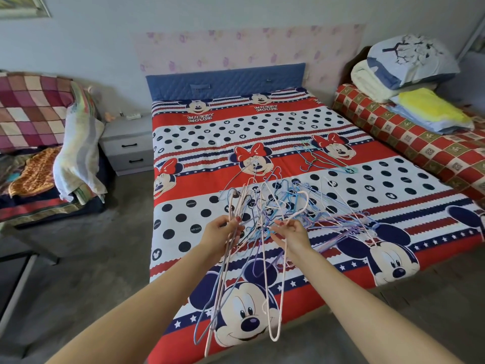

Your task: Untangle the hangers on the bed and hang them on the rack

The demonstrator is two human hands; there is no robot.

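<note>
A tangle of thin wire hangers [283,203] in pink, blue, white and purple lies on the cartoon-print bed [393,195] and rises into my hands. My left hand [223,232] is shut on a bunch of hangers [223,292] that dangle toward the bed's foot. My right hand [288,232] pinches a white hanger [273,311] from the same tangle. A smaller separate cluster of blue hangers [315,158] lies further up the bed, to the right. No rack is in view.
A grey nightstand [128,145] stands left of the bed, beside a second bed with a plaid blanket [31,109]. On the right, a red checked mattress [420,143] carries folded bedding [404,72]. A metal frame [18,287] stands at far left.
</note>
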